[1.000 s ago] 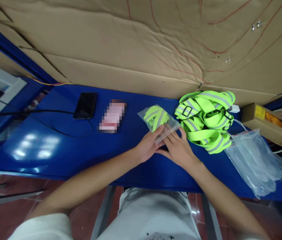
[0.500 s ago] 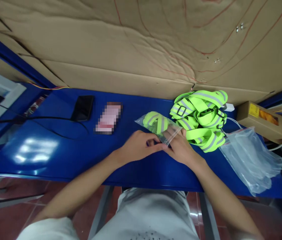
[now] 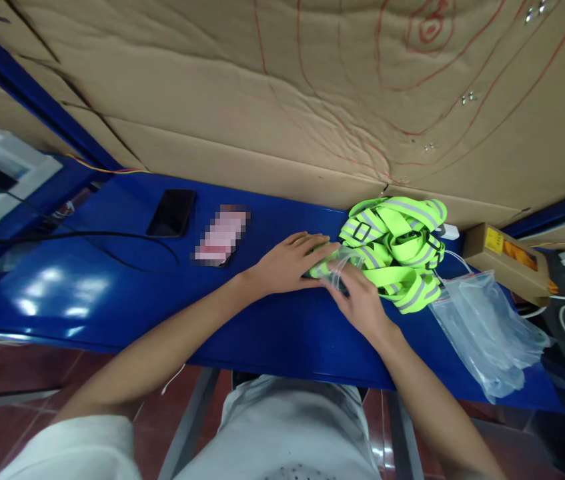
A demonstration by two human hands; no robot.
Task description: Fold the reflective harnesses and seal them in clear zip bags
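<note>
A small clear zip bag (image 3: pixel 338 265) with a folded neon-yellow reflective strap inside lies on the blue table (image 3: pixel 112 287). My left hand (image 3: pixel 289 261) lies flat over the bag with its fingers stretched out, pressing it down. My right hand (image 3: pixel 359 297) pinches the bag's near edge, fingers pressed together. Most of the bag is hidden under the two hands. A heap of neon-yellow reflective straps (image 3: pixel 396 248) lies just right of the bag.
A stack of clear bags (image 3: pixel 487 330) lies at the right. Behind it sits a cardboard box (image 3: pixel 505 260). A black phone (image 3: pixel 171 212) with a cable and a pink item (image 3: pixel 222 235) lie at the left. A cardboard wall (image 3: pixel 282 100) backs the table.
My left hand has moved from the bag's edge onto the top of the bag and flattened out. The bag has shifted toward the strap heap; my right hand keeps the near edge.
</note>
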